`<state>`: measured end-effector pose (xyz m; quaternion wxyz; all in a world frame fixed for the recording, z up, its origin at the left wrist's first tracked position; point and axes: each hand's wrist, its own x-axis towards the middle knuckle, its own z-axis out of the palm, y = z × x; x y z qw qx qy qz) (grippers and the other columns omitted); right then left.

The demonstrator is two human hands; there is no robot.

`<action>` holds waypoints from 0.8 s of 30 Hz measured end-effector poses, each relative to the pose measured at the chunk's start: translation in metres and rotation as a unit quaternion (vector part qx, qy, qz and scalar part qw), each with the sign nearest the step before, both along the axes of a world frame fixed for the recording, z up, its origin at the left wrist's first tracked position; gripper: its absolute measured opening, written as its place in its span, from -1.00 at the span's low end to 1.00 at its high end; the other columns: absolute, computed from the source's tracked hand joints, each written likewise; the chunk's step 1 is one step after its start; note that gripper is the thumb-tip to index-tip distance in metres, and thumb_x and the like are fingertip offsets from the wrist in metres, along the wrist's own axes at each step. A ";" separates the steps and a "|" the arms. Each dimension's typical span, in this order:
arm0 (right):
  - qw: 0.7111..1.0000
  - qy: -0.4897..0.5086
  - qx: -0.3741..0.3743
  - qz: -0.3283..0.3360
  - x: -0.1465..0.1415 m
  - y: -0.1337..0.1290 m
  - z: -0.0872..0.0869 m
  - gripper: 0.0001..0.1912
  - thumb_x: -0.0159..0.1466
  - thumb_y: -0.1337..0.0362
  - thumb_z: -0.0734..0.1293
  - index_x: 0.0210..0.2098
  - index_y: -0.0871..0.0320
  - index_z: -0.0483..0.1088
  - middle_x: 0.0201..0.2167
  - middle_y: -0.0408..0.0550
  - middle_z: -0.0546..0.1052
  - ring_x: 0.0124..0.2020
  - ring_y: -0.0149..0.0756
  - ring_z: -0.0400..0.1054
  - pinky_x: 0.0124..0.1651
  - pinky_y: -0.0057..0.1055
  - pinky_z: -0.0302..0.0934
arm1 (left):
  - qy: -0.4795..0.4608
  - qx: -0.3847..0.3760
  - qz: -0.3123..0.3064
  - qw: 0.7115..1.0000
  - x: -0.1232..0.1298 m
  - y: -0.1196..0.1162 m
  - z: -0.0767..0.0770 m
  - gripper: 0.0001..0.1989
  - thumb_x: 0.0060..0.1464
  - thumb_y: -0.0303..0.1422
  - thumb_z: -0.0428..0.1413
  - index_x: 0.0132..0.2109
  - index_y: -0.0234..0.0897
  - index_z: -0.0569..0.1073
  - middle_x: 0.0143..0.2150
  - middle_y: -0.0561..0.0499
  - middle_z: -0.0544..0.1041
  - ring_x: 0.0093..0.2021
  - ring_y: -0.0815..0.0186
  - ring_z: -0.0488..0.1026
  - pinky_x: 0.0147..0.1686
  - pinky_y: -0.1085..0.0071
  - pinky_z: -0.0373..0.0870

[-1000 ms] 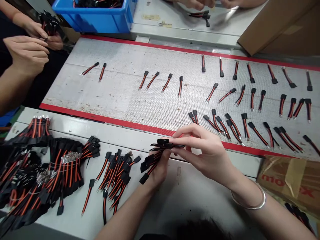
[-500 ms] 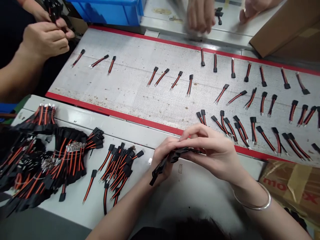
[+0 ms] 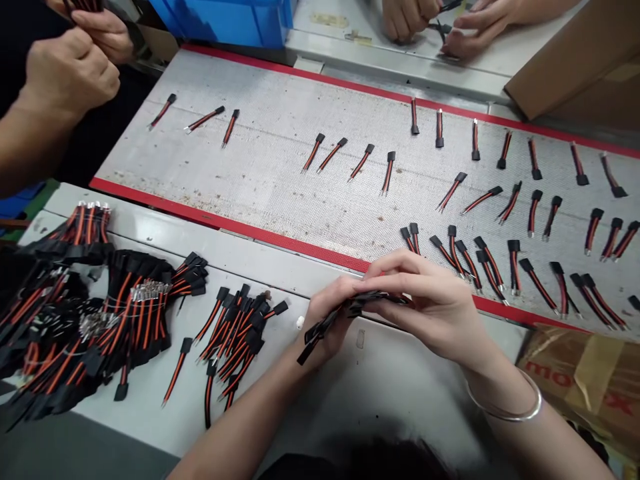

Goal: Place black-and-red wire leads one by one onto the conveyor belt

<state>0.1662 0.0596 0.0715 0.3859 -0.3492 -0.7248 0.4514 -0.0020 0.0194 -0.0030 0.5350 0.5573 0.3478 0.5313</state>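
Observation:
Both my hands meet over the near worktop, around a small bunch of short wire leads (image 3: 320,331) with black ends. My left hand (image 3: 330,307) is closed around the bunch, whose black ends stick out toward the lower left. The fingers of my right hand (image 3: 425,297) pinch the bunch's other end, and part of it is hidden under them. To the left lies a loose pile of red-and-black wire leads (image 3: 240,333) with black connectors. Beyond it are several tied bundles of the same leads (image 3: 145,300).
A grey mesh conveyor belt (image 3: 270,120) with red edges carries rows of single leads. Across it stand a blue bin (image 3: 225,23) and a cardboard box (image 3: 570,67). Another taped carton (image 3: 575,380) sits at right. Co-workers' hands (image 3: 75,70) work at upper left and top (image 3: 470,27).
Leads on the belt appear shifted slightly right. My hands stay nearly in place on the bunch. The co-worker's hands at the top have come together around some leads; those at upper left moved up-left.

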 end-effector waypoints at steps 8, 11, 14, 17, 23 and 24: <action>0.970 -0.193 0.128 -0.065 -0.003 -0.004 0.003 -0.54 0.22 0.24 0.51 0.09 0.08 0.46 0.06 0.12 0.45 0.10 0.02 0.31 0.15 0.03 0.26 | 0.032 -0.086 -0.036 0.995 0.001 0.007 0.015 -0.80 0.31 -0.31 0.08 -0.02 -0.16 0.56 -0.09 -0.09 0.64 -0.11 0.15 0.60 -0.14 0.20 0.59; 0.954 -0.219 0.196 -0.058 -0.007 -0.007 0.010 -0.62 0.25 0.25 0.49 0.05 0.04 0.46 0.08 0.11 0.44 0.18 0.10 0.27 0.21 0.11 0.20 | 0.012 -0.086 -0.047 0.995 0.002 0.009 0.016 -0.82 0.30 -0.36 0.07 -0.06 -0.18 0.57 -0.10 -0.10 0.63 -0.06 0.13 0.59 -0.13 0.20 0.60; 0.942 -0.238 0.230 -0.058 -0.010 -0.009 0.016 -0.76 0.28 0.31 0.46 -0.07 -0.01 0.50 0.08 0.07 0.44 0.26 0.15 0.19 0.23 0.15 0.16 | 0.027 -0.065 -0.052 0.996 0.002 0.009 0.017 -0.81 0.29 -0.41 0.05 -0.07 -0.22 0.55 -0.10 -0.11 0.62 -0.01 0.12 0.56 -0.02 0.14 0.57; 0.936 -0.249 0.243 -0.053 -0.010 -0.010 0.018 -0.79 0.29 0.42 0.43 -0.15 -0.02 0.52 0.06 0.03 0.47 0.26 0.14 0.18 0.22 0.14 0.17 | 0.051 -0.034 -0.054 0.997 0.001 0.010 0.020 -0.81 0.30 -0.42 0.01 -0.09 -0.19 0.52 -0.09 -0.10 0.63 0.02 0.13 0.55 0.07 0.07 0.52; 0.933 -0.251 0.255 -0.043 -0.008 -0.007 0.018 -0.79 0.28 0.45 0.42 -0.17 0.00 0.54 0.01 0.03 0.51 0.24 0.15 0.22 0.17 0.13 0.22 | 0.048 -0.012 -0.035 0.998 0.001 0.012 0.022 -0.79 0.28 -0.46 -0.01 -0.15 -0.10 0.50 -0.13 -0.03 0.64 -0.01 0.16 0.59 0.03 0.15 0.54; 0.932 -0.253 0.255 -0.042 -0.008 -0.007 0.018 -0.78 0.29 0.45 0.42 -0.16 0.00 0.54 0.01 0.03 0.51 0.24 0.14 0.22 0.16 0.13 0.23 | 0.046 -0.013 -0.036 0.998 0.002 0.012 0.022 -0.78 0.27 -0.48 0.00 -0.13 -0.12 0.51 -0.11 -0.04 0.64 -0.01 0.16 0.59 0.04 0.15 0.54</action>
